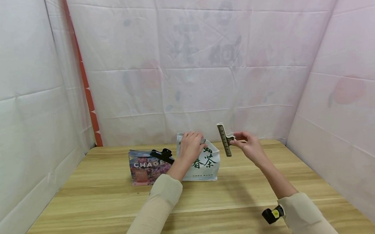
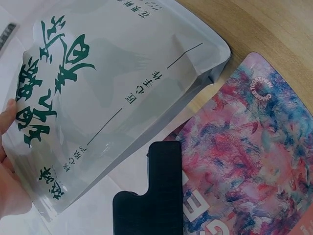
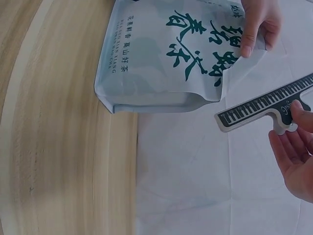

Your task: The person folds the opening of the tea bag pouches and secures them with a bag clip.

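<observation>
A white tea bag (image 1: 208,166) with green characters stands on the table, its top folded at one side. My left hand (image 1: 190,146) grips this bag by its upper edge; in the right wrist view, the left thumb (image 3: 249,36) presses on its front. My right hand (image 1: 250,147) pinches a long clip (image 3: 264,103) with a piano-key pattern by its handle. The clip is held in the air to the right of the bag, apart from it. Left of the white bag stands a colourful pouch (image 2: 249,142), with a black clip (image 2: 156,196) across its top.
The wooden table (image 1: 110,211) reaches back to a white sheet (image 1: 199,88) hung behind it. More white sheeting (image 1: 24,120) encloses the left and right sides. A red strip (image 1: 87,90) runs down the back left corner. A small black device (image 1: 271,214) sits at the right cuff.
</observation>
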`<state>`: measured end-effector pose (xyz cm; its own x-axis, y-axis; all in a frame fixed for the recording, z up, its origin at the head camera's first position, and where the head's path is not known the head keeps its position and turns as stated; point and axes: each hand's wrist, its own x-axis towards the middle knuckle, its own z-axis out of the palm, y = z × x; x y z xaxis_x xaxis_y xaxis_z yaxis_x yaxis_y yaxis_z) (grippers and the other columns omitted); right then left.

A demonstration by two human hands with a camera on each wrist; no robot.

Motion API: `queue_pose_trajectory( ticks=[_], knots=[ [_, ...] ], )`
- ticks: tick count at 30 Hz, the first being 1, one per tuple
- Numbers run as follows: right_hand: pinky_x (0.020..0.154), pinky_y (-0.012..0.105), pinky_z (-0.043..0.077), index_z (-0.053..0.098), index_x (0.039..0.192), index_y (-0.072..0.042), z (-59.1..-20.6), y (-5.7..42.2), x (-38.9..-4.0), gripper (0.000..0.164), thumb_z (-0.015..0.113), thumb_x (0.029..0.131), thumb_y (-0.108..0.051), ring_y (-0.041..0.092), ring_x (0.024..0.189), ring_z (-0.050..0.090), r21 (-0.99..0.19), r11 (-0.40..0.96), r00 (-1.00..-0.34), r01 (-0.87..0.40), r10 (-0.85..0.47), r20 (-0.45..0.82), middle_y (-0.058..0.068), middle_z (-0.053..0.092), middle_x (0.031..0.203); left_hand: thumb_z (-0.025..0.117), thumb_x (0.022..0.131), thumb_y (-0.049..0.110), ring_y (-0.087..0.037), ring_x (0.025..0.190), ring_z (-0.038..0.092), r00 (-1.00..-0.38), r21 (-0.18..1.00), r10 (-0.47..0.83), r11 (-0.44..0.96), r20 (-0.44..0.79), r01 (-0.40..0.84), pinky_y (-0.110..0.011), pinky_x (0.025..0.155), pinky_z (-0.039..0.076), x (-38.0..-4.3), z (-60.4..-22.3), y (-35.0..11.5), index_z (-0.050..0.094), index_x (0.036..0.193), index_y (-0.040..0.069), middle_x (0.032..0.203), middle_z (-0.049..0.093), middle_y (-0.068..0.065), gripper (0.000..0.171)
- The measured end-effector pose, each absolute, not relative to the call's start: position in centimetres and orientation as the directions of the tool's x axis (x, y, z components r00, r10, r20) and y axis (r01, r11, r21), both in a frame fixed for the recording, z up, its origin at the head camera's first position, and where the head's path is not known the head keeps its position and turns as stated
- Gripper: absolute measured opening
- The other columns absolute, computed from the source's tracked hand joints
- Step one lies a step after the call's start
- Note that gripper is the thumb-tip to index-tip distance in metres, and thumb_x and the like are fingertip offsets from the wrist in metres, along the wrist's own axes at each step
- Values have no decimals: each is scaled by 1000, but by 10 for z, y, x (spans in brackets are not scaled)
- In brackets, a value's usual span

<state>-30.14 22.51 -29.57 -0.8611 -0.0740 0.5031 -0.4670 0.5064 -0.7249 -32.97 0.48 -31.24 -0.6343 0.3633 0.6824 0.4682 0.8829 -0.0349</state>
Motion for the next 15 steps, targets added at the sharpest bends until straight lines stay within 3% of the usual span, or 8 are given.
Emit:
queue_pose_trajectory(
  ticks=[6,15],
  knots=[
    [62,13,46,60,98,12,-291,214,-306,26,71,78,-1,1,75,56,-694,474,-801,-542,-41,597,23,61,88,69,80,40,-12,86,55,-645,-25,361,883,674,468,-25,74,38,-330,-311,5,66,93,15,90,64,5,29],
    [51,13,38,59,85,17,-275,191,-292,19,72,73,9,7,65,53,-631,510,-746,-585,-33,665,24,61,77,69,80,40,-11,85,55,-642,-18,365,877,674,480,-24,73,37,-330,-312,5,66,93,15,90,64,6,28]
  ],
)
